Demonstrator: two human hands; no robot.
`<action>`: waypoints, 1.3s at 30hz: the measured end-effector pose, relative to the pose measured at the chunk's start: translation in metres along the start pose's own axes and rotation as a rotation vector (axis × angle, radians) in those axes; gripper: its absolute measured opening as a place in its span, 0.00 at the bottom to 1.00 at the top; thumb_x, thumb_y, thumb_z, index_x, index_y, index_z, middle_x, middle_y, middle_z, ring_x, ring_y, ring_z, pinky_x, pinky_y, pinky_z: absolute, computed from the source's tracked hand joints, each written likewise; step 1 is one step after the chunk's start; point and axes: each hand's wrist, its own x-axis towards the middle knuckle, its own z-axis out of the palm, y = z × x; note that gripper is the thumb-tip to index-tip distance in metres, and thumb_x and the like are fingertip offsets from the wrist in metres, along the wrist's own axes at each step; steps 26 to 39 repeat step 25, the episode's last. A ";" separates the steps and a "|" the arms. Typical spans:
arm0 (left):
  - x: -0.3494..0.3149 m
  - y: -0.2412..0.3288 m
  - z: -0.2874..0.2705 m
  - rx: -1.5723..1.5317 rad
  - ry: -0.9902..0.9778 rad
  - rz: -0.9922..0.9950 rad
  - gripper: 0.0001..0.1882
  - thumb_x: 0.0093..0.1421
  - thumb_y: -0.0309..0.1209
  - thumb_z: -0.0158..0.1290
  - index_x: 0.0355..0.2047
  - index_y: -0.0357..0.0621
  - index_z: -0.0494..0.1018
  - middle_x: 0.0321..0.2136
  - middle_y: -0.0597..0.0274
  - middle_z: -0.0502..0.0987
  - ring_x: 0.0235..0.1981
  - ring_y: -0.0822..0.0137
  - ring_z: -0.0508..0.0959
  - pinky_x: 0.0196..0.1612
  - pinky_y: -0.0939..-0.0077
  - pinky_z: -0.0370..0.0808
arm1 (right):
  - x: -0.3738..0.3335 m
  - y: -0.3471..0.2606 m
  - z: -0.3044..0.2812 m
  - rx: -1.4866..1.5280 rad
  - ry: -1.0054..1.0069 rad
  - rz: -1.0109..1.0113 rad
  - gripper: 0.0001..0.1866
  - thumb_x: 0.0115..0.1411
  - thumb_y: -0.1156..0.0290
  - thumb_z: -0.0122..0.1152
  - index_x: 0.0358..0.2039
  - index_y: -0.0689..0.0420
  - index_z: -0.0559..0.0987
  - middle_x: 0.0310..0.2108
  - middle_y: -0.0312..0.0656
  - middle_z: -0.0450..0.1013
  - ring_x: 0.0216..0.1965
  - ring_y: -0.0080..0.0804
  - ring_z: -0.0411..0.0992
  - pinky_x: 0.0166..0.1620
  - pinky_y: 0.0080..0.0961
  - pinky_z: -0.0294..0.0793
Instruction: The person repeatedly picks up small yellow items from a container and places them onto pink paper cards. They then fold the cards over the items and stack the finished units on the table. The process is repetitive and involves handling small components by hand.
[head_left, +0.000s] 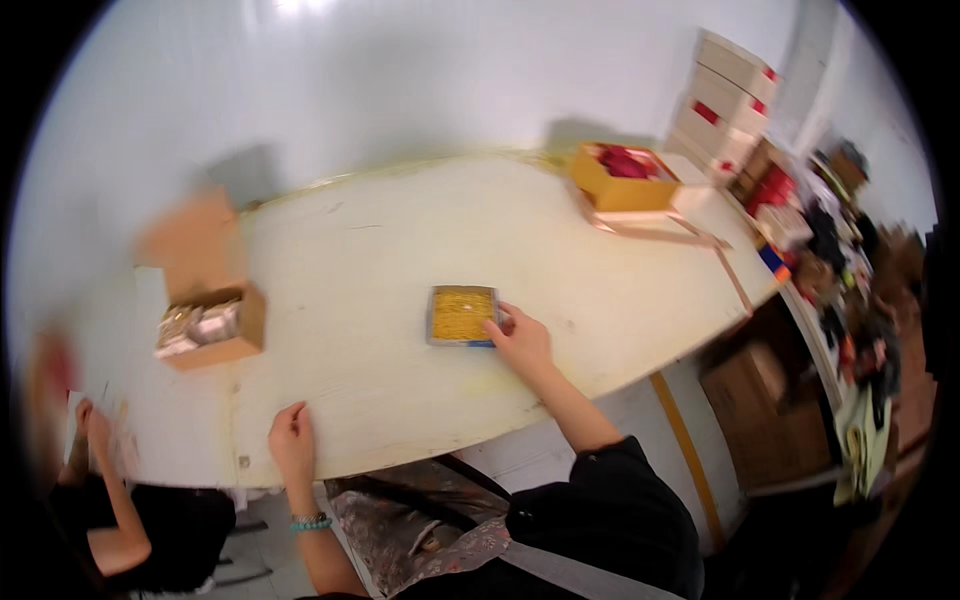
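Note:
A small square box (463, 315) filled with thin yellow strands or sticks sits near the middle of the table, with grey sides and a bit of blue at its lower edge. My right hand (520, 342) grips its right side, the thumb over the rim and the fingers partly hidden. At the table's front edge, to the left, my left hand (292, 440) is closed, its fingers curled in, with nothing showing in them. A turquoise bead bracelet (310, 522) circles my left wrist.
The pale table (380, 250) runs to a wall. An open cardboard box (212, 325) with small packets stands left, near a co-worker's hands (92, 425). A yellow box (625, 180) with red contents, pinkish ribbon (665, 232) and stacked cartons (722, 105) lie back right. Clutter (830, 240) fills the far right.

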 end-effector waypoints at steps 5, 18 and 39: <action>0.010 0.008 0.003 0.046 0.074 0.082 0.05 0.55 0.27 0.55 0.32 0.41 0.77 0.26 0.56 0.77 0.23 0.60 0.76 0.29 0.71 0.74 | 0.002 0.019 0.007 0.014 0.063 0.004 0.20 0.55 0.63 0.59 0.47 0.57 0.77 0.19 0.41 0.74 0.22 0.35 0.74 0.30 0.30 0.73; 0.017 0.030 -0.008 0.135 -0.075 -0.089 0.05 0.55 0.31 0.54 0.32 0.47 0.77 0.28 0.60 0.77 0.27 0.58 0.78 0.29 0.69 0.74 | 0.006 0.024 0.010 0.023 0.044 0.018 0.18 0.62 0.64 0.52 0.49 0.60 0.72 0.18 0.40 0.70 0.19 0.31 0.66 0.25 0.29 0.66; 0.021 0.037 -0.009 0.210 -0.213 -0.070 0.06 0.54 0.29 0.53 0.33 0.48 0.75 0.26 0.62 0.76 0.28 0.58 0.77 0.28 0.67 0.74 | 0.007 -0.020 -0.012 -0.132 -0.158 0.172 0.25 0.65 0.51 0.46 0.50 0.60 0.73 0.35 0.51 0.77 0.35 0.46 0.75 0.38 0.37 0.73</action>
